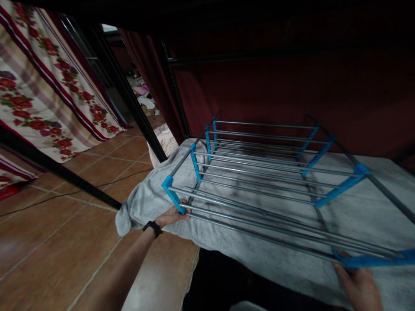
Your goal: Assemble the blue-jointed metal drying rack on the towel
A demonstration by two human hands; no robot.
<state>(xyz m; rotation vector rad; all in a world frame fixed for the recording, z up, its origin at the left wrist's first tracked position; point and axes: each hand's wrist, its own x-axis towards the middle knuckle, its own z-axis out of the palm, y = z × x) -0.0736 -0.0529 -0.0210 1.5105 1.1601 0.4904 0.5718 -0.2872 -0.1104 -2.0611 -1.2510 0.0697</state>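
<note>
**Two hands, one rack, held at its near corners**

Both hands grip the same thing. The left hand [173, 214] has its fingers curled round the blue plastic connector [171, 193] at the near left corner of the metal rack [259, 172]; the right hand [359, 285] is closed on the blue end bar [376, 261] at the near right corner (its fingertips are partly hidden under the plastic). A black wristband [152, 227] sits on the left wrist.

From the fingers the rack stretches away and upward in view, lying on its side over the grey cloth [356, 211] that covers a raised surface. Its steel rods [266, 222] run left to right between the hands. Its grey posts point away toward the dark red curtain [292, 86]. The left hand lies farther off, at fuller reach, over the tiled floor [65, 242].
</note>
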